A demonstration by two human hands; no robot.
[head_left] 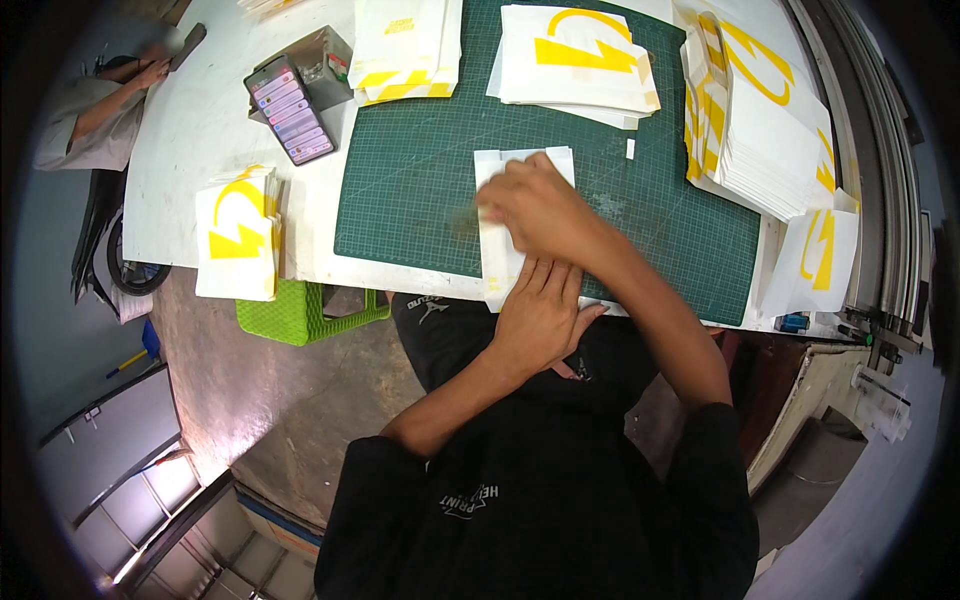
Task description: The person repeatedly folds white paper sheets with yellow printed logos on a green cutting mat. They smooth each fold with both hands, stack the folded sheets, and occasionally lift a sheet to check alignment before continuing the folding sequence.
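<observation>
Pressing white paper bag (497,215); both hands (540,310)

A white paper bag (500,215) lies flat on the near part of a green cutting mat (420,190), long side running away from the person, its near end at the mat's front edge. Both hands cover much of it; a folded flap shows at the far end.

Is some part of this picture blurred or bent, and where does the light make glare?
In the head view, the right hand looks motion-blurred over the white paper bag, while the left hand is sharp; the green cutting mat edges curve toward the rim; soft glare lies on the floor.
</observation>
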